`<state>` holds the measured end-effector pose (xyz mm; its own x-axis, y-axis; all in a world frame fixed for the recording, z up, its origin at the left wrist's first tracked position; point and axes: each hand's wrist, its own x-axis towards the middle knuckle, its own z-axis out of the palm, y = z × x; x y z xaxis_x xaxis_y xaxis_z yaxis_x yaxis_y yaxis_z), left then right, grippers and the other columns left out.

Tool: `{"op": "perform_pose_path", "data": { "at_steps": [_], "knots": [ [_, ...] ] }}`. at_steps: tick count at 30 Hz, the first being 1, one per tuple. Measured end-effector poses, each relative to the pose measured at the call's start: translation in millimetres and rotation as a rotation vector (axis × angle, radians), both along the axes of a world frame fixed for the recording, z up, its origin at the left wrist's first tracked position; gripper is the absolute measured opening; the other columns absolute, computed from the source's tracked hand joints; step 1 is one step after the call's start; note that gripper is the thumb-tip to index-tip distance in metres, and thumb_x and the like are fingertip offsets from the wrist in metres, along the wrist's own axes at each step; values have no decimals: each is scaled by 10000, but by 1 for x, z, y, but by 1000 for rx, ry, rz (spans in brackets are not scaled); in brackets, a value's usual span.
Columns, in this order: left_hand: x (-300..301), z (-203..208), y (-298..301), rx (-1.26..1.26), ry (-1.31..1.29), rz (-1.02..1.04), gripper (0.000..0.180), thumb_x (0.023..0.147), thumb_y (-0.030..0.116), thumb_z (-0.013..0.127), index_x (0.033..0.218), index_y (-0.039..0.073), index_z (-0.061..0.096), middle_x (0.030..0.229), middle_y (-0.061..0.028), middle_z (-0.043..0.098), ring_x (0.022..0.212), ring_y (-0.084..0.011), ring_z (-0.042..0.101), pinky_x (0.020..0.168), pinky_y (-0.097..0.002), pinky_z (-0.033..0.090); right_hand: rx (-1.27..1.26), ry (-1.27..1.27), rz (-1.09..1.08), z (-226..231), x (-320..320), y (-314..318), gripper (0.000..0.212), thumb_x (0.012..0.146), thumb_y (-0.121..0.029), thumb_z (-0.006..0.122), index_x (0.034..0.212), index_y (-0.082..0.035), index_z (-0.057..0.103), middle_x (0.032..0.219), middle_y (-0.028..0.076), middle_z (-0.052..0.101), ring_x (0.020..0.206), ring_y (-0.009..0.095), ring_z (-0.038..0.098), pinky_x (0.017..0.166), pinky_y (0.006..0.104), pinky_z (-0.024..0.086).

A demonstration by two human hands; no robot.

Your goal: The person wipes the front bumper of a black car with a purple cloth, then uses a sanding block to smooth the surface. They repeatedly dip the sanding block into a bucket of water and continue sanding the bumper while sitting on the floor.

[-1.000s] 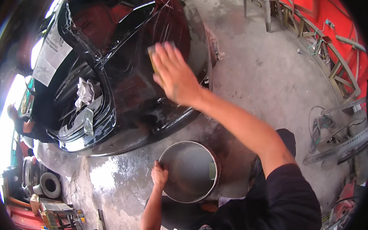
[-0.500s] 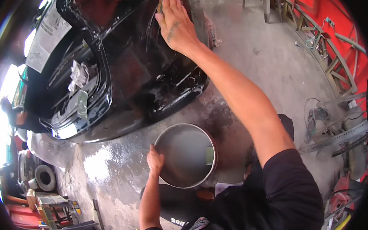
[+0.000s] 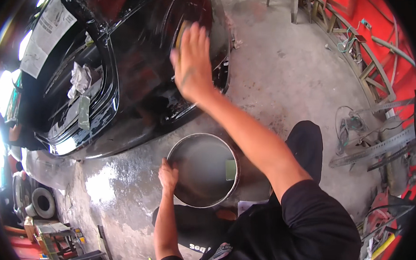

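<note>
My right hand [image 3: 193, 60] lies over a thin tan-edged pad [image 3: 182, 35], pressed toward the wet black car body [image 3: 143, 62]. The fingers are extended along the pad, which is mostly hidden under them, and they are slightly smeared by motion. My left hand [image 3: 168, 175] is closed on the left rim of a round bucket [image 3: 204, 207]. Cloudy grey water [image 3: 198, 170] fills the bucket. A small green rectangular piece [image 3: 230, 170] shows at its right inner wall.
Newspaper [image 3: 48, 35], crumpled paper [image 3: 79, 79] and green tape [image 3: 84, 113] are on the car's opening at left. Wet concrete [image 3: 102, 182] surrounds the bucket. Tires [image 3: 43, 203] stand at left; metal frames [image 3: 375, 86] and a slotted bar [image 3: 378, 149] lie at right.
My right hand has moved down the car body toward me with the pad. My left hand stays on the bucket's rim. The whole view has shifted slightly.
</note>
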<state>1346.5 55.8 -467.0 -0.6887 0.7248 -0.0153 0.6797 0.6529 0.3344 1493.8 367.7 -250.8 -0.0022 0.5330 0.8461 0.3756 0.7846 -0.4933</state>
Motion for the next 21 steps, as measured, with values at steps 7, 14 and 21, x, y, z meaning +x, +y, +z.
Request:
{"op": "perform_pose_path", "data": {
  "at_steps": [7, 14, 21],
  "knots": [
    [-7, -19, -3, 30, 3, -23, 396, 905, 254, 691, 1180, -6, 574, 1011, -296, 722, 980, -515, 682, 864, -588, 533, -141, 26, 111, 38, 32, 89, 589, 1094, -263, 481, 1502, 149, 378, 1561, 382, 400, 1465, 544, 369, 1240, 562, 282],
    [-9, -5, -8, -10, 9, -10, 430, 906, 245, 675, 1242, 1, 564, 1038, -300, 723, 995, -518, 679, 867, -588, 536, 313, -322, 420, -20, 6, -61, 682, 934, -292, 701, 1433, 133, 512, 1544, 320, 457, 1483, 474, 392, 1248, 576, 282],
    [-13, -7, -22, 46, -31, 20, 400, 921, 234, 667, 1247, 26, 565, 1067, -292, 722, 1018, -514, 677, 872, -588, 537, 436, -476, 403, -2, 51, 5, 753, 821, -155, 799, 1492, 43, 520, 1565, 252, 499, 1478, 395, 460, 1213, 542, 363]
  ]
}}
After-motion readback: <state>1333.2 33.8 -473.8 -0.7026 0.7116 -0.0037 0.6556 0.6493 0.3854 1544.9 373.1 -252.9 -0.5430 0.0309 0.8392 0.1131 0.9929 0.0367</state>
